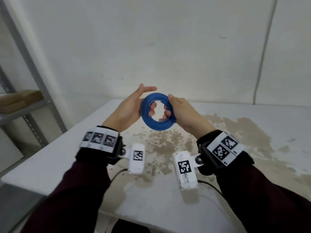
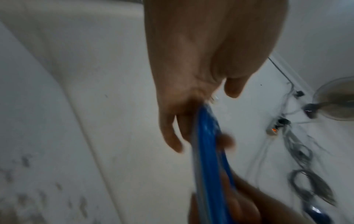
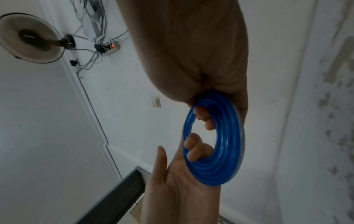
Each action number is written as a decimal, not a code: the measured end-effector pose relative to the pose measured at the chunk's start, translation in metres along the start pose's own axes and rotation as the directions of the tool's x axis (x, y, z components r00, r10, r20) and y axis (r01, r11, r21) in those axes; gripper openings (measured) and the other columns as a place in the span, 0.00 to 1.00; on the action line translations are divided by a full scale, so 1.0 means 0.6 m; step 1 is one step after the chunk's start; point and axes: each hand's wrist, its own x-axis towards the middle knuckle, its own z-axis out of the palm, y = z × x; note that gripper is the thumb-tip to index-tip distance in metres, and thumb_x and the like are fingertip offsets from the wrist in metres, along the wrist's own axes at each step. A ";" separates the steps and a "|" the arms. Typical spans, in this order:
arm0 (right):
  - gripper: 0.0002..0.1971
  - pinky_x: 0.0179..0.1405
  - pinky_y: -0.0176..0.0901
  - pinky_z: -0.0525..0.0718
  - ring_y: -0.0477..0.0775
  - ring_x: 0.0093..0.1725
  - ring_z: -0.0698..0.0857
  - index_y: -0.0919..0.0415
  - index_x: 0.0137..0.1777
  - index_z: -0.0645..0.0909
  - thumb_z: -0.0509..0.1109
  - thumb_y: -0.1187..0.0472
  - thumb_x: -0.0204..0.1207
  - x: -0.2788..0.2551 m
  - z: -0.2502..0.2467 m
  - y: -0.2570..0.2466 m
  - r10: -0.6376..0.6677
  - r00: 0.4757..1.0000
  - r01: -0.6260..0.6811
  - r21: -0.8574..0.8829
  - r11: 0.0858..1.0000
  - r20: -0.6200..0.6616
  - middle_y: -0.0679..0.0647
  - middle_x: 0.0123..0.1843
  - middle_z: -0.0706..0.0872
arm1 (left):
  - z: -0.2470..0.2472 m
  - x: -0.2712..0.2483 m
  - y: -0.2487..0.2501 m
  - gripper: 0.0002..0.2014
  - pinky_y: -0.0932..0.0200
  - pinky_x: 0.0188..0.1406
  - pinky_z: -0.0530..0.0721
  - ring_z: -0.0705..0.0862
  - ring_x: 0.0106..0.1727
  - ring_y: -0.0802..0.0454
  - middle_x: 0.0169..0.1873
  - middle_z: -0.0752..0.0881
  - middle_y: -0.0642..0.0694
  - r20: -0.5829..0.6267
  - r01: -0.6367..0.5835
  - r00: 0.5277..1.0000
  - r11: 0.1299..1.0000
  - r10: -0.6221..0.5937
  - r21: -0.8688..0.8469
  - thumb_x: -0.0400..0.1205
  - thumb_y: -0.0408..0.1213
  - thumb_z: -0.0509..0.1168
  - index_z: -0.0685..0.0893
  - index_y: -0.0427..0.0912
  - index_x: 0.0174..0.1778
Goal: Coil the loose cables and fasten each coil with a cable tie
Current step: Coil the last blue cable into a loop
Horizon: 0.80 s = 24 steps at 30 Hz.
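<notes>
Nearest, above the stained table [image 1: 70, 148], both hands hold the blue cable coil [image 1: 158, 111] up in the air. The right hand [image 1: 183, 111] clamps its right side, fingers hooked through; the left hand [image 1: 129, 108] curls lower fingers through, upper fingers splayed. With no tie visible, loosening either grip would probably let the loops spring apart.

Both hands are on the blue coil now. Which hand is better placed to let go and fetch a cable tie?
Probably the left hand: its upper fingers are stretched out and only the lower ones hook the blue coil. The right hand grips the coil firmly.
</notes>
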 end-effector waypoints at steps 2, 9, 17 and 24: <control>0.22 0.46 0.53 0.86 0.49 0.22 0.78 0.63 0.38 0.72 0.48 0.53 0.89 0.001 0.017 0.014 0.043 0.999 -0.045 0.075 0.996 0.027 0.52 0.23 0.72 | -0.056 -0.012 0.002 0.21 0.53 0.52 0.77 0.85 0.43 0.50 0.40 0.85 0.45 0.005 0.123 0.992 0.981 -0.125 0.152 0.89 0.50 0.45 0.77 0.44 0.67; 0.21 0.33 0.43 0.86 0.51 0.24 0.75 0.64 0.39 0.72 0.48 0.54 0.89 0.006 0.072 0.051 0.238 0.954 -0.275 0.212 0.938 0.182 0.50 0.20 0.71 | -0.219 -0.037 -0.065 0.20 0.56 0.49 0.76 0.83 0.58 0.40 0.56 0.85 0.40 -0.545 0.610 0.735 0.044 -0.403 0.791 0.81 0.44 0.68 0.81 0.31 0.60; 0.18 0.39 0.49 0.85 0.55 0.27 0.75 0.64 0.40 0.72 0.48 0.57 0.88 0.009 0.090 0.047 0.323 0.905 -0.384 0.204 0.901 0.275 0.53 0.21 0.72 | -0.274 -0.036 -0.123 0.09 0.53 0.49 0.88 0.90 0.46 0.44 0.31 0.85 0.49 -0.521 0.463 0.762 -0.239 -0.383 0.853 0.73 0.39 0.73 0.83 0.43 0.28; 0.17 0.45 0.51 0.83 0.53 0.30 0.77 0.65 0.43 0.74 0.48 0.59 0.88 0.018 0.043 0.003 0.161 0.920 -0.152 -0.055 0.987 0.358 0.52 0.25 0.73 | -0.152 0.025 -0.007 0.07 0.67 0.27 0.81 0.84 0.21 0.62 0.22 0.87 0.49 -0.319 0.271 0.947 0.646 -0.045 0.713 0.80 0.28 0.68 0.80 0.41 0.37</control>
